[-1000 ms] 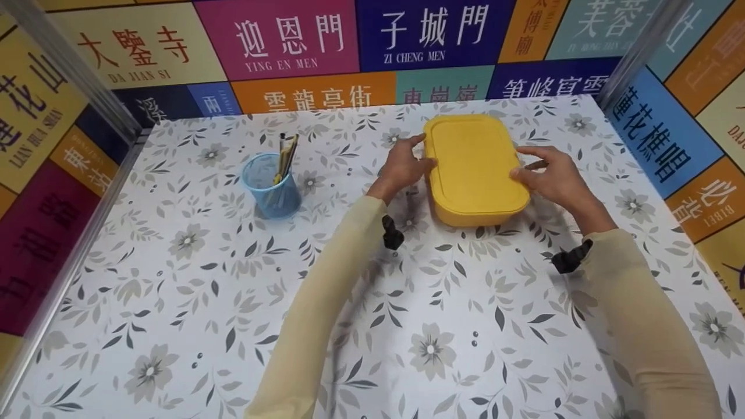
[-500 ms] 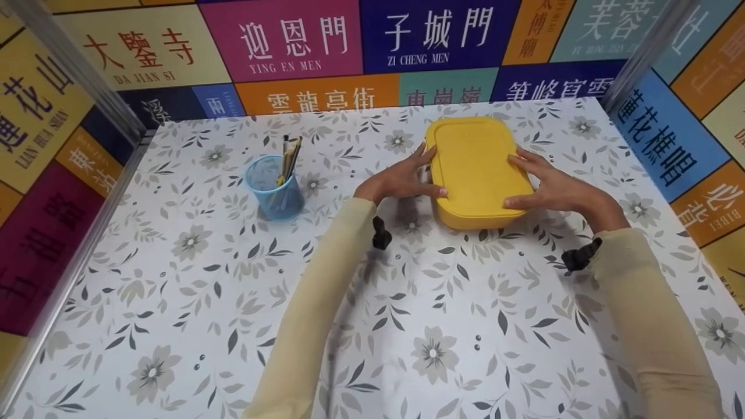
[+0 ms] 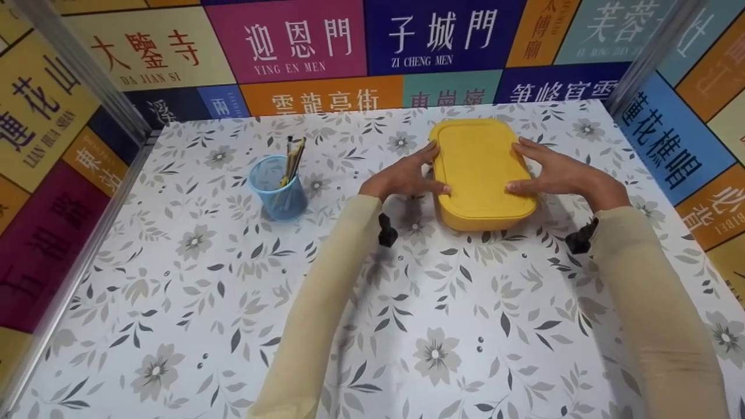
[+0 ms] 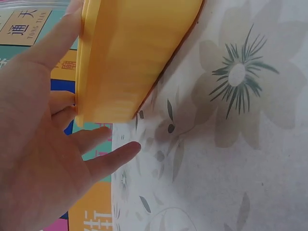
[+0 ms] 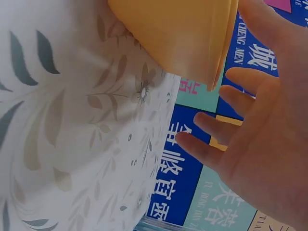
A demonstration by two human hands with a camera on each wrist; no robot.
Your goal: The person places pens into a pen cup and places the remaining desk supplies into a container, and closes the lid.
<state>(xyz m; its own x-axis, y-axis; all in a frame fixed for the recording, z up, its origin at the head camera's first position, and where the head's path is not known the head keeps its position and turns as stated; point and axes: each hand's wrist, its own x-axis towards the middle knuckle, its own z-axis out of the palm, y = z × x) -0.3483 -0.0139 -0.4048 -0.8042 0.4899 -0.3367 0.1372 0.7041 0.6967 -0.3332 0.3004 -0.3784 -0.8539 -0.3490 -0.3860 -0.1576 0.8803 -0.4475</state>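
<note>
A yellow lidded food container (image 3: 483, 169) stands on the patterned tabletop, its flat lid facing up. On its left side my left hand (image 3: 404, 177) has its thumb on the lid's edge and its fingertips at the rim farther back. My right hand (image 3: 561, 174) does likewise on the right side. In the left wrist view, the left hand (image 4: 45, 139) spreads its lower two fingers away from the wall of the container (image 4: 130, 57). Loosely extended fingers of the right hand (image 5: 260, 110) show in the right wrist view, close by the container's rim (image 5: 219, 43).
A light blue mesh pen cup (image 3: 282, 198) with several pens or brushes (image 3: 293, 160) stands to the left of the container. Colourful panels with characters (image 3: 302, 46) border the table (image 3: 244, 326) at the back and both sides.
Both hands have shifted along the container's sides, their thumbs now nearer its front and on the lid's edge. The container stays in about the same place; the whole head view has drifted slightly.
</note>
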